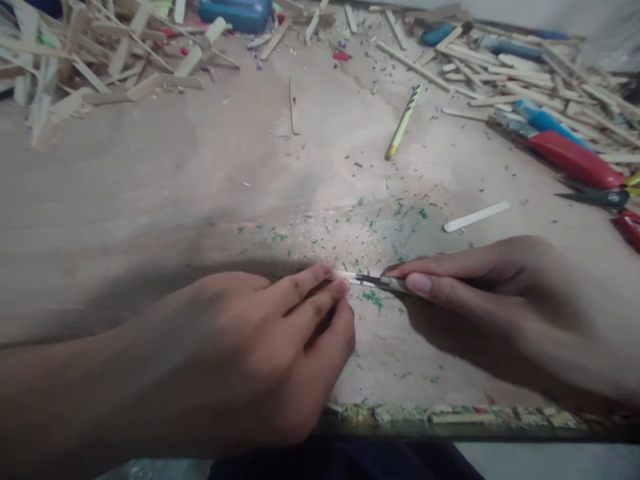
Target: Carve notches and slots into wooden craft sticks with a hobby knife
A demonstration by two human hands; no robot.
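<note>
With its fingers pressed together, my left hand point(273, 333) holds down a short pale wooden stick point(344, 274) on the table. Only the stick's right end shows past the fingertips. My right hand point(510, 300) pinches a slim tool that looks like a small carving knife point(385, 281), between thumb and index finger. Its dark thin tip points left and meets the stick's end. The exact shape of the blade is too small to make out. Green shavings point(373, 300) lie around and below the tip.
A flat wooden stick point(476, 217) and a yellow striped stick point(404, 122) lie beyond my hands. Wooden sticks point(120, 60) heap at the back left, near a blue object point(235, 15). At right are more sticks, a red-handled tool point(575, 159) and a dark pointed blade point(595, 198).
</note>
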